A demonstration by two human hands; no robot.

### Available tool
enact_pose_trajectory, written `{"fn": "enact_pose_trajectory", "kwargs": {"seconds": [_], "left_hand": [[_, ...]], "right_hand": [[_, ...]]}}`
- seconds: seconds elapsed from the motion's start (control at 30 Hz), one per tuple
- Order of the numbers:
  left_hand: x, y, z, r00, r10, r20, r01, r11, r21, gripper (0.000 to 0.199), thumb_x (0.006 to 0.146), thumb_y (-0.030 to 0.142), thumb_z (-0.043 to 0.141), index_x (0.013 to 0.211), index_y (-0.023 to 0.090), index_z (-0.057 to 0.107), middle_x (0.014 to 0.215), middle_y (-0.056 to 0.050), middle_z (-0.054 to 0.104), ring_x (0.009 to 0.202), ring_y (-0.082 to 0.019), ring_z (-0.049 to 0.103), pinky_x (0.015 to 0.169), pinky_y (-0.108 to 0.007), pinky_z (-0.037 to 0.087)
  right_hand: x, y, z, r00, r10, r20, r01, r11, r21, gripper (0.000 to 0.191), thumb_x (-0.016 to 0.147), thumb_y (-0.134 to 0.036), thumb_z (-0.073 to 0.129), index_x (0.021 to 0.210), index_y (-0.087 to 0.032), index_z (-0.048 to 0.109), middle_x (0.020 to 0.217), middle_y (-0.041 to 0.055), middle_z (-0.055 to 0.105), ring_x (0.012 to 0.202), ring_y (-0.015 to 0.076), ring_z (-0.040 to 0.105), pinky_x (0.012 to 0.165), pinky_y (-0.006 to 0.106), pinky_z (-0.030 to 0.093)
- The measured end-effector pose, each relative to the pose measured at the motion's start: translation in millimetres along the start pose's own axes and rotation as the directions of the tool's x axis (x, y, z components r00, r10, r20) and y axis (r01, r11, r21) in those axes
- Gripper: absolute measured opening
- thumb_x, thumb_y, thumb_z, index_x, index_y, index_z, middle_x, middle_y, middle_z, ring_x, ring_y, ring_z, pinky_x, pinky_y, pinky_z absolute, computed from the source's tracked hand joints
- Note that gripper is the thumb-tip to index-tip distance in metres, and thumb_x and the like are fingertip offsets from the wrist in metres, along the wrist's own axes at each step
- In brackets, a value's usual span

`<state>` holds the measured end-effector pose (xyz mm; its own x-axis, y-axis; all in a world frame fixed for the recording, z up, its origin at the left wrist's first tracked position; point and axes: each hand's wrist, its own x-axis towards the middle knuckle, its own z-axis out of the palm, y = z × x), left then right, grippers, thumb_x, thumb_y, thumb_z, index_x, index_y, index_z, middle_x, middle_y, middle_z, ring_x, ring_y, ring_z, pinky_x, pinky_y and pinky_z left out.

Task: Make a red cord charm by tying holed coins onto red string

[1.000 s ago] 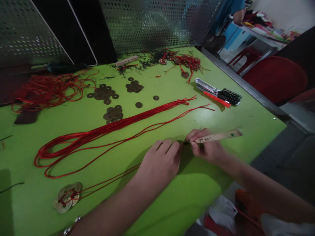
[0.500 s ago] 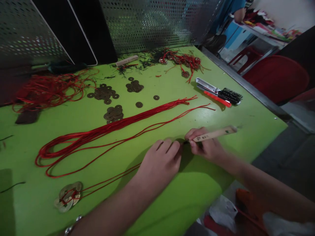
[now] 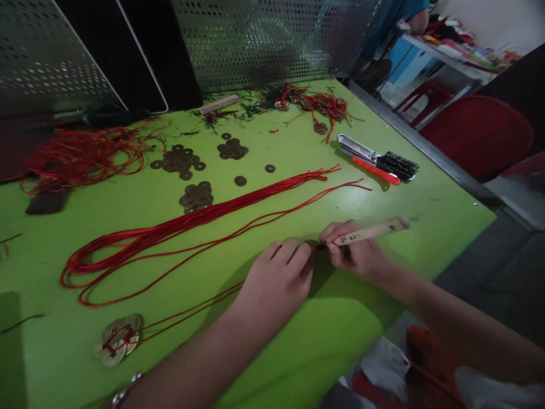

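My left hand is closed over a pair of red cords and rests low on the green table. The cords run left to a cluster of overlapping coins with red cord knotted through it. In my right hand is a wooden-handled tool, pinched near its dark, thin tip. That tip points at the fingertips of my left hand, almost touching them; its exact kind I cannot make out. A bundle of looped red cords lies just beyond my hands.
Several piles of coins lie behind the cord bundle. A hairbrush with an orange-handled item is at right. Tangled red cord sits at left, strung coins at the back. A perforated metal panel borders the table.
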<state>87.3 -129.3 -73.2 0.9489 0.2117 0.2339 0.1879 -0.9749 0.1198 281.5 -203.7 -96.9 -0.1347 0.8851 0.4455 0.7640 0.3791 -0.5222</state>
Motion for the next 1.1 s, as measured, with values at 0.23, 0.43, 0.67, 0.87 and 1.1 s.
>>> {"fn": "enact_pose_trajectory", "kwargs": {"seconds": [0.23,0.43,0.67,0.87,1.1], "left_hand": [[0.7,-0.7,-0.3,1.000,0.003,0.018,-0.003,1.000,0.005,0.020,0.089,0.010,0.044,0.098,0.012,0.061,0.096,-0.005,0.061,0.086,-0.018,0.057,0.071,-0.032,0.052],[1.0,-0.4,0.9,1.000,0.018,0.023,-0.019,0.999,0.039,0.020,0.088,0.010,0.046,0.099,0.012,0.062,0.097,-0.006,0.061,0.087,-0.018,0.058,0.072,-0.031,0.052],[-0.4,-0.9,-0.5,0.999,0.046,0.023,-0.048,0.997,0.055,0.022,0.084,0.006,0.049,0.100,0.011,0.064,0.098,-0.006,0.062,0.088,-0.019,0.058,0.074,-0.032,0.053],[-1.3,-0.6,-0.5,0.998,0.043,0.050,-0.045,0.998,0.051,0.021,0.084,0.007,0.050,0.100,0.012,0.063,0.101,-0.007,0.061,0.092,-0.019,0.058,0.077,-0.032,0.052],[0.8,-0.6,-0.4,0.999,0.040,0.034,-0.041,0.998,0.045,0.021,0.082,0.006,0.053,0.098,0.012,0.064,0.100,-0.007,0.063,0.090,-0.020,0.059,0.076,-0.034,0.052]], "right_hand": [[0.5,1.0,-0.3,1.000,0.018,0.009,-0.018,0.999,0.040,0.012,0.086,-0.016,0.047,0.092,-0.024,0.040,0.080,0.0034,0.053,0.069,0.0172,0.058,0.061,0.032,0.051],[0.4,1.9,-1.5,1.000,0.024,0.003,-0.024,0.996,0.082,0.013,0.086,-0.015,0.045,0.093,-0.023,0.038,0.079,0.0021,0.053,0.067,0.0153,0.056,0.059,0.029,0.049],[-0.3,4.0,-0.1,1.000,0.019,-0.006,-0.018,0.998,0.061,0.010,0.088,-0.017,0.045,0.093,-0.023,0.040,0.081,0.0033,0.052,0.072,0.0164,0.057,0.061,0.031,0.050],[1.1,2.6,-1.4,1.000,0.021,0.016,-0.021,1.000,0.016,0.010,0.087,-0.017,0.045,0.094,-0.023,0.040,0.083,0.0040,0.051,0.073,0.0171,0.057,0.061,0.030,0.051],[4.4,3.3,-2.2,0.999,0.021,0.036,-0.022,1.000,0.017,0.010,0.086,-0.017,0.046,0.091,-0.023,0.040,0.080,0.0037,0.052,0.071,0.0175,0.056,0.062,0.031,0.050]]}}
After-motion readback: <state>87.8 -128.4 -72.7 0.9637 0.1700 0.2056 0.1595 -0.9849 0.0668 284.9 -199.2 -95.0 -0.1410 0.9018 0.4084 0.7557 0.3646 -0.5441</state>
